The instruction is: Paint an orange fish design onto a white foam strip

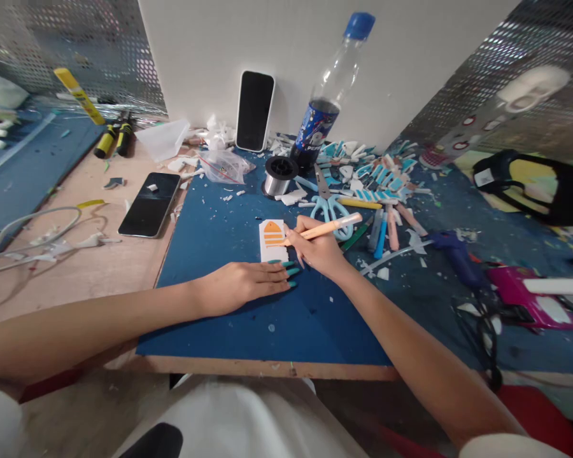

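Observation:
A small white card (274, 253) lies on the blue mat, bearing an orange dome shape with orange stripes below it. My right hand (318, 247) grips an orange marker (333, 226), its tip down at the stripes on the card. My left hand (248, 284) rests flat across the card's lower edge, fingers stretched out and pointing right. Its long nails are teal. Just beyond my right hand lie light blue scissors (329, 207) with the blades pointing away.
Behind the card stand a wire spool (277, 178), a cola bottle (315, 121) and an upright phone (255, 111). Another phone (149, 205) lies left. Cut scraps (382, 175) heap at the back right, near several markers (379, 232). A blue glue gun (458, 257) lies right.

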### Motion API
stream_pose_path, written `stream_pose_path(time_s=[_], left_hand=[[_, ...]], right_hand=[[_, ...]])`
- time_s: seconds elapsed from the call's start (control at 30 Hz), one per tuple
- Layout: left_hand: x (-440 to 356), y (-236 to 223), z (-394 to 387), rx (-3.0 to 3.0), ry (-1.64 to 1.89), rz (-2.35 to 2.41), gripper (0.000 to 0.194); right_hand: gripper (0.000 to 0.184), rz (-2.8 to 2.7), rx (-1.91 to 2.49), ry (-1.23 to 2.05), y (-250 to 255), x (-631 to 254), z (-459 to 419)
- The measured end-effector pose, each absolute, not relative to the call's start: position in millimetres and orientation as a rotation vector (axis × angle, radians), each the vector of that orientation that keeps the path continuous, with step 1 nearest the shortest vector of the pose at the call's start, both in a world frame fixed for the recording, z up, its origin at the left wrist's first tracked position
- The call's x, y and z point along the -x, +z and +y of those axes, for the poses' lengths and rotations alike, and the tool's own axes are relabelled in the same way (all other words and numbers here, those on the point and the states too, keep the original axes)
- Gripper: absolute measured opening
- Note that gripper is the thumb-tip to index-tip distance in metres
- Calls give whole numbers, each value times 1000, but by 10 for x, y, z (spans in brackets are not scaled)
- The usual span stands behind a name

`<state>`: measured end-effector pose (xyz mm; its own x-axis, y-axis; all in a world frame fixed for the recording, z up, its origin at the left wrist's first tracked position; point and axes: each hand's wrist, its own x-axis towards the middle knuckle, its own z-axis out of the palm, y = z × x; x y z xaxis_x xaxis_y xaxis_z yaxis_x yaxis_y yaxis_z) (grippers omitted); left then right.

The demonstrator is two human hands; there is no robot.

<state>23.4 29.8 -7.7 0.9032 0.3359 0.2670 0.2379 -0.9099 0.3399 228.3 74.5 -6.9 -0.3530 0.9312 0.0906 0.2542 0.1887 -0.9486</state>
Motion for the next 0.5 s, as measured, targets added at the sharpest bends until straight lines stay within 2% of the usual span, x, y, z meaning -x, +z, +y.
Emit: stream_pose_path(time_s=[0.5], left_hand=[[-228, -73, 298, -2749, 432, 425, 39]], right_hand=[[38, -1744, 1150, 1153, -34, -2285, 751]])
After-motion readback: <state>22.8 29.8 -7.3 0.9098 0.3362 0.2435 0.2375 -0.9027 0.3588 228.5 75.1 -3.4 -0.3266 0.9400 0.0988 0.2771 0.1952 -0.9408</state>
